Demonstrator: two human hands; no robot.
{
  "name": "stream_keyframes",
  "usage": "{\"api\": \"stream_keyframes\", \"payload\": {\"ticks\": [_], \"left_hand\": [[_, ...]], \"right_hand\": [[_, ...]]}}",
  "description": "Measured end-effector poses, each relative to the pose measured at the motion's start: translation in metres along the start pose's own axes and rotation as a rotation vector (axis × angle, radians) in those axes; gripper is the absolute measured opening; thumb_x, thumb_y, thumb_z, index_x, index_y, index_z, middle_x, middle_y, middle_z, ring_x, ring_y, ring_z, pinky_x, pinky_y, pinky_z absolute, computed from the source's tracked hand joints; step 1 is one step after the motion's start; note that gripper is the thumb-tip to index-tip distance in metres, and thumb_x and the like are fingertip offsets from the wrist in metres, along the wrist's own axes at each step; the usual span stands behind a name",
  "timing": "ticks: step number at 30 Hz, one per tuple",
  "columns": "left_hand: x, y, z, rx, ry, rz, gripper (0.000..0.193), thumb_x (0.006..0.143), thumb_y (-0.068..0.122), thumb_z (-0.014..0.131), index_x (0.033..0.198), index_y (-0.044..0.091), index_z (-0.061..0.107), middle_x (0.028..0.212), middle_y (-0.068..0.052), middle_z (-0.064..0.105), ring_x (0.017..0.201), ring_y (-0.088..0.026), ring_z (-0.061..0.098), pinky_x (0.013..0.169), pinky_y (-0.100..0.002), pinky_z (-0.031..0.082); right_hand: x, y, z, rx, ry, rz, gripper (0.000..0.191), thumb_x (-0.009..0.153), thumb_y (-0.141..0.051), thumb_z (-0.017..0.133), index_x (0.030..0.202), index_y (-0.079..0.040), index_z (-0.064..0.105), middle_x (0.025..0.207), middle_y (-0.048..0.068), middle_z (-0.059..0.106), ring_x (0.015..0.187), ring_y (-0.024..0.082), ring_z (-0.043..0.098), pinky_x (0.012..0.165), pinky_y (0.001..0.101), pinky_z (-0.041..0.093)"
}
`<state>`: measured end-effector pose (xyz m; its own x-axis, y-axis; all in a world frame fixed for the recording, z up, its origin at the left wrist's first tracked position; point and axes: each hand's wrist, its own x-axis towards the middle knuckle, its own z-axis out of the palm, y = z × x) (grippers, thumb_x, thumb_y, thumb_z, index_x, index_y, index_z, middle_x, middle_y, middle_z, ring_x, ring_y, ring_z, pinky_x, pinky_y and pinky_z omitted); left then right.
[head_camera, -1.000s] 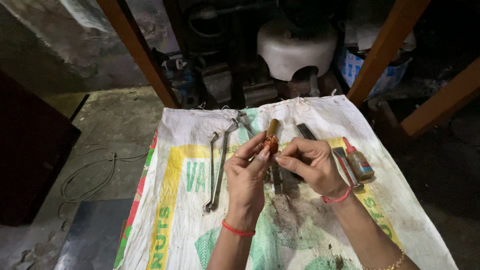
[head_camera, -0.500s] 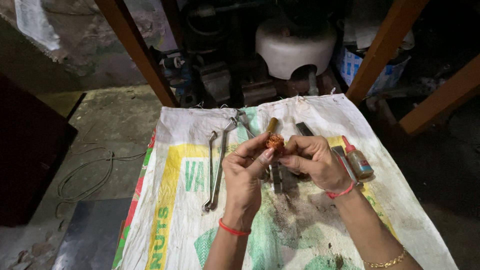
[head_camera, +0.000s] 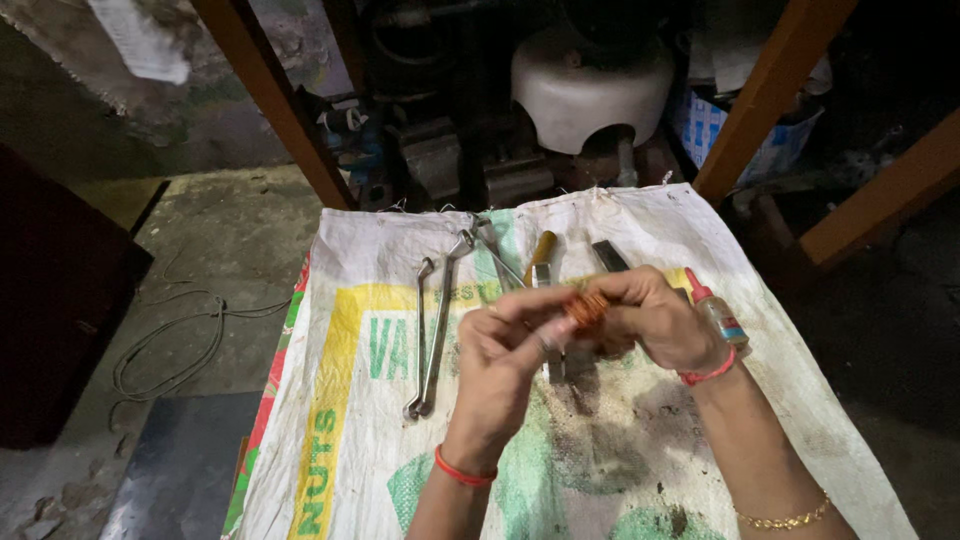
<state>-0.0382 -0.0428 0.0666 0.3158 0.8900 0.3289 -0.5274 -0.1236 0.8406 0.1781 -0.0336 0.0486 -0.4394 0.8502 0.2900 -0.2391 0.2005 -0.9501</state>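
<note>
Since the earlier frames the hands have dropped a little toward the near edge of the sack, so the wooden-handled tool (head_camera: 541, 256) behind them now shows clear of the fingers. The small coppery-orange piece (head_camera: 587, 308) remains pinched between both hands, as before.

Count on the woven sack (head_camera: 330, 440): two long ring spanners (head_camera: 432, 335) lying side by side near the left edge, heads pointing to the far edge; one wooden-handled tool and one flat dark blade (head_camera: 608, 256) near the far edge at centre; one thin metal tool (head_camera: 497, 252) beside the spanner heads; one small bottle with a red cap (head_camera: 717, 315) toward the right edge. More metal lies under the hands, too hidden to count.

Left hand (head_camera: 505, 365): fingers curled, thumb and forefinger closed on the coppery piece from the left. A red band on the wrist.

Right hand (head_camera: 655, 320): fingers bent in, fingertips gripping the same piece from the right. A red band on the wrist, a gold bangle further up the forearm.

The piece is held above the sack's middle, just nearer than the wooden handle. Dark grime stains the sack below the hands.
</note>
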Motion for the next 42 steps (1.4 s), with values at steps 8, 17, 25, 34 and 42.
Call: {"api": "stream_keyframes", "payload": {"ticks": [8, 17, 25, 34, 42], "left_hand": [[-0.004, 0.01, 0.006, 0.549, 0.106, 0.274, 0.025, 0.091, -0.006, 0.07, 0.116, -0.005, 0.072, 0.113, -0.011, 0.069, 0.101, -0.016, 0.074, 0.087, -0.026, 0.064], [-0.006, -0.024, 0.005, -0.204, 0.316, -0.025, 0.022, 0.086, -0.003, 0.072, 0.108, -0.009, 0.071, 0.097, -0.016, 0.076, 0.081, -0.016, 0.073, 0.074, -0.028, 0.063], [-0.005, -0.018, 0.0, -0.309, 0.342, -0.324, 0.027, 0.081, -0.004, 0.072, 0.108, -0.001, 0.068, 0.094, -0.016, 0.076, 0.08, -0.019, 0.076, 0.072, -0.035, 0.065], [-0.006, -0.012, -0.001, -0.289, 0.182, -0.261, 0.034, 0.085, -0.008, 0.071, 0.12, -0.007, 0.07, 0.102, -0.013, 0.076, 0.09, -0.018, 0.072, 0.084, -0.036, 0.063], [-0.007, -0.023, -0.002, -0.229, 0.219, -0.104, 0.034, 0.089, -0.007, 0.071, 0.123, -0.007, 0.068, 0.105, -0.014, 0.074, 0.091, -0.016, 0.07, 0.079, -0.026, 0.058]], "right_hand": [[0.001, -0.018, 0.017, -0.165, 0.157, -0.09, 0.035, 0.089, -0.009, 0.077, 0.12, 0.001, 0.065, 0.086, 0.003, 0.069, 0.074, 0.006, 0.062, 0.062, 0.0201, 0.048], [0.005, -0.009, 0.037, -0.132, 0.257, -0.203, 0.028, 0.09, 0.002, 0.075, 0.118, 0.003, 0.072, 0.104, 0.011, 0.079, 0.092, 0.015, 0.075, 0.081, 0.0284, 0.063], [0.002, -0.008, 0.023, -0.238, 0.187, -0.19, 0.018, 0.098, -0.002, 0.07, 0.114, 0.001, 0.078, 0.087, 0.004, 0.07, 0.076, 0.01, 0.058, 0.066, 0.0248, 0.046], [0.007, -0.006, 0.025, -0.217, 0.32, -0.164, 0.015, 0.097, -0.002, 0.066, 0.108, 0.005, 0.075, 0.093, 0.008, 0.076, 0.084, 0.011, 0.069, 0.075, 0.0232, 0.056], [0.012, 0.014, 0.038, -0.435, 0.434, -0.16, 0.007, 0.1, -0.003, 0.065, 0.098, 0.0, 0.07, 0.081, 0.003, 0.07, 0.071, 0.006, 0.064, 0.063, 0.0214, 0.052]]}}
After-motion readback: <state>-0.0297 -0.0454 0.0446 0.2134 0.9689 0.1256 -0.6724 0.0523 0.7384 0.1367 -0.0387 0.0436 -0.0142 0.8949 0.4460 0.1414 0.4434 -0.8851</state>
